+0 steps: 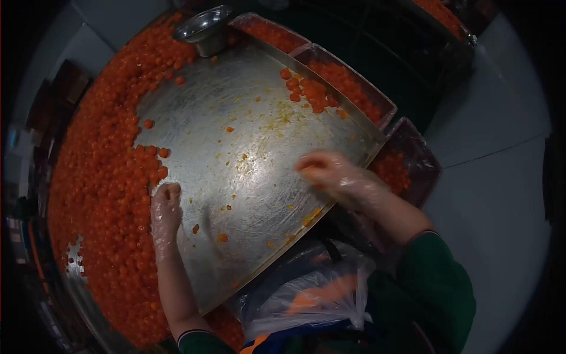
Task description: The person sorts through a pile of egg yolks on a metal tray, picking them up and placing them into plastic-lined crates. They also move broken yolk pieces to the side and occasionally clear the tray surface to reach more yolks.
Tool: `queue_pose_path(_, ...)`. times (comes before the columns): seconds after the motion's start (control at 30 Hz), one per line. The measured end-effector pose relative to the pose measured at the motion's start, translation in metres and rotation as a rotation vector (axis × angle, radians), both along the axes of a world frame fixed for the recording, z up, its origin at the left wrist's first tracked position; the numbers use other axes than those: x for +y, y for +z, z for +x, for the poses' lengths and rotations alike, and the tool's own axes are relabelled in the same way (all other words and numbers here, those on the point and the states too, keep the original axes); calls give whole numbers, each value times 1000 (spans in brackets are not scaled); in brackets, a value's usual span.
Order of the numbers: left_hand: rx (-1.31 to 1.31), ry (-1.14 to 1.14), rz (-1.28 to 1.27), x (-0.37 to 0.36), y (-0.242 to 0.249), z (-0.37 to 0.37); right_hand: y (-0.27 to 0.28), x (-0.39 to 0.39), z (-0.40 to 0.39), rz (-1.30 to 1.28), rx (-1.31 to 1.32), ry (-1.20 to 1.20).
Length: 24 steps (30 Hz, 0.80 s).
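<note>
A large heap of orange-red egg yolks (109,177) covers the left side of a shiny metal table (236,106). My left hand (167,206), in a clear plastic glove, is at the heap's inner edge with its fingers curled in; what they hold, if anything, is hidden. Over the table's right part, my right hand (330,171), also gloved, is slightly blurred, its fingers curled round something orange that looks like an egg yolk. A small cluster of yolks (312,94) lies near the far right edge.
A metal bowl (203,26) stands at the far edge. Bins lined with plastic, holding yolks, line the table's right side: a far bin (271,32), a middle bin (348,82) and a near bin (413,147). Yellow smears and bits (222,238) dot the metal.
</note>
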<state>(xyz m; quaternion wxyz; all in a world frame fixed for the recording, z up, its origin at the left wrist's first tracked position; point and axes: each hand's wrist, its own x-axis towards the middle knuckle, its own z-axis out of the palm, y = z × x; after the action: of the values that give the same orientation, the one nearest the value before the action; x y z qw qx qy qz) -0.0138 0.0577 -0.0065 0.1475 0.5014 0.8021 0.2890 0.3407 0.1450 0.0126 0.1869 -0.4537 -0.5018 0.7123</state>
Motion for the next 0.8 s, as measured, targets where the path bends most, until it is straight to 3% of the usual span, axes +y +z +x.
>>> queue_pose_path(0.03, 24, -122, 36, 8, 7, 21, 15, -7, 33, 46, -142, -199)
queue_pose_path(0.07, -249, -142, -50, 20, -4, 30, 31, -15, 58, 75, -264, -352)
queue_pose_path(0.13, -196, -329, -88, 39, 21, 84, -22, -18, 131, 342, -251, -292)
queue_pose_path(0.17, -239, -392, -24, 47, 20, 102, -32, -19, 147, 337, -251, -293)
queue_pose_path(0.23, -322, -471, 109, 58, 25, 142, -42, -18, 164, 800, -710, -310)
queue_pose_path(0.27, -361, -481, 181, 60, 31, 165, -36, -16, 159, 804, -703, -310)
queue_pose_path(0.33, -330, -503, 323, 60, 35, 209, -18, -21, 129, -83, -88, -638)
queue_pose_path(0.37, -377, -589, 457, 61, 22, 233, -24, -20, 109, -231, 298, -595)
queue_pose_path(0.4, -175, -738, 364, 57, 31, 251, -35, -16, 89, -366, 683, -529)
queue_pose_path(0.47, 125, -872, 436, 66, 10, 278, -62, -17, 54, -733, 1046, -608)
queue_pose_path(0.5, 106, -836, 239, 62, 17, 275, -54, -15, 38, -721, 1047, -584)
queue_pose_path(0.6, -253, -712, 325, 65, 14, 223, -45, 5, 2, -824, 1016, -635)
queue_pose_path(0.67, -162, -534, 348, 50, 24, 178, -78, 43, -16, -827, 750, -628)
queue_pose_path(0.73, -132, -361, 214, 28, 48, 149, -56, 124, -42, -658, 897, -773)
queue_pose_path(0.77, -113, -344, 203, 18, 44, 135, -9, 151, -54, -555, 873, -870)
queue_pose_path(0.8, -96, -326, 191, 6, 39, 123, -12, 197, -58, -559, 866, -865)
